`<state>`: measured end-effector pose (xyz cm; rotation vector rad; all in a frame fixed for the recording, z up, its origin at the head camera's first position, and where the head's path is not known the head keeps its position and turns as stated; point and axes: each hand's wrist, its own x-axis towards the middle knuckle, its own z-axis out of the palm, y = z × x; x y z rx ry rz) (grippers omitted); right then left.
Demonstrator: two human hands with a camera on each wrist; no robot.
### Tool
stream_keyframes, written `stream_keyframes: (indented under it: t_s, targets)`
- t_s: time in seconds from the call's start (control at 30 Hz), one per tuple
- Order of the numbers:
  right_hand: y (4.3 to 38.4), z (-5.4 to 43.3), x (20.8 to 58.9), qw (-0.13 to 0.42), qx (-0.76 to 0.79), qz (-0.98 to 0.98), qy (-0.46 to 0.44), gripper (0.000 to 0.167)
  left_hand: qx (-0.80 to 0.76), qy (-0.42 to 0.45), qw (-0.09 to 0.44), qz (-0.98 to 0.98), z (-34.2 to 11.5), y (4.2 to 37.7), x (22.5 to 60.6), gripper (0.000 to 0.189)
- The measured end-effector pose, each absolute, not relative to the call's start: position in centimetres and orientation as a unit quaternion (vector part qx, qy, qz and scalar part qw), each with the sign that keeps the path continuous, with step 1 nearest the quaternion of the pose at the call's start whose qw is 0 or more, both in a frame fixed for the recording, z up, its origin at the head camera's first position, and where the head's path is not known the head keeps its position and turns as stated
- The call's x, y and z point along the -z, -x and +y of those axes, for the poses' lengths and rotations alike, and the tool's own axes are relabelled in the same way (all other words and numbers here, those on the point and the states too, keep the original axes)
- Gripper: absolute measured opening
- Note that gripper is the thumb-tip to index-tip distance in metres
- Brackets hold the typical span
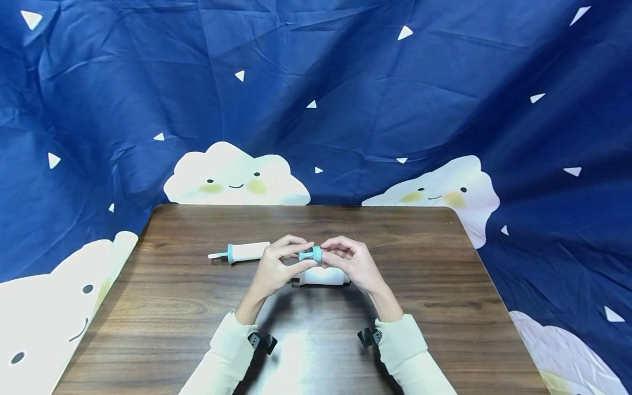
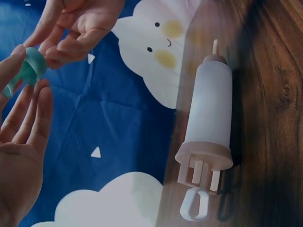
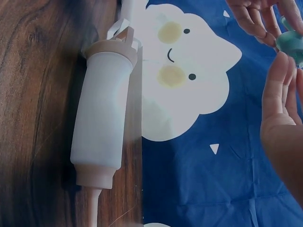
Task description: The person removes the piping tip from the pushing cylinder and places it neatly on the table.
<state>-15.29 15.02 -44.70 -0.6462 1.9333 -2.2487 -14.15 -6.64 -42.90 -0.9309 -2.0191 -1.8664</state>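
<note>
Between my two hands is a small teal cap-like piece [image 1: 310, 254], held up above the table. My left hand [image 1: 273, 270] pinches its left end between thumb and fingers. My right hand [image 1: 359, 267] has its fingertips and thumb at the right end, seemingly pinching it; the fingers partly hide that contact. Just below the hands lies a white hand pump [image 1: 323, 276] with pinkish ends. In the left wrist view this pump [image 2: 210, 104] shows a thin nozzle and a white loop handle. A second white tube [image 1: 249, 251] with a teal collar and thin tip lies left, partly behind my left hand.
The brown wooden table [image 1: 424, 307] reaches back to a blue curtain [image 1: 345, 66] with white clouds and triangles. Small black wrist cameras [image 1: 263, 343] sit at both sleeve cuffs, above the tabletop.
</note>
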Motion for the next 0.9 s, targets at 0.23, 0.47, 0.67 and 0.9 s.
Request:
stream_keyframes:
  t_s: [0.23,0.47,0.67,0.9]
  targets:
    - [15.32,15.07,44.75,0.059,0.736,0.639,0.214,0.034,0.645,0.307,0.115,-0.69,-6.74,14.09,42.85,0.035]
    - [15.29,14.97,44.53,0.053,0.707,0.67,0.222,0.029,0.654,0.314,0.108,-0.68,-6.68,14.32,43.29,0.034]
    - [15.26,14.66,44.73,0.078,0.727,0.645,0.221,0.03,0.65,0.311,0.111,-0.685,-6.7,14.25,43.5,0.034]
    - [15.44,14.52,44.98,0.074,0.727,0.646,0.22,0.03,0.643,0.305,0.106,-0.695,-6.91,14.26,43.42,0.035]
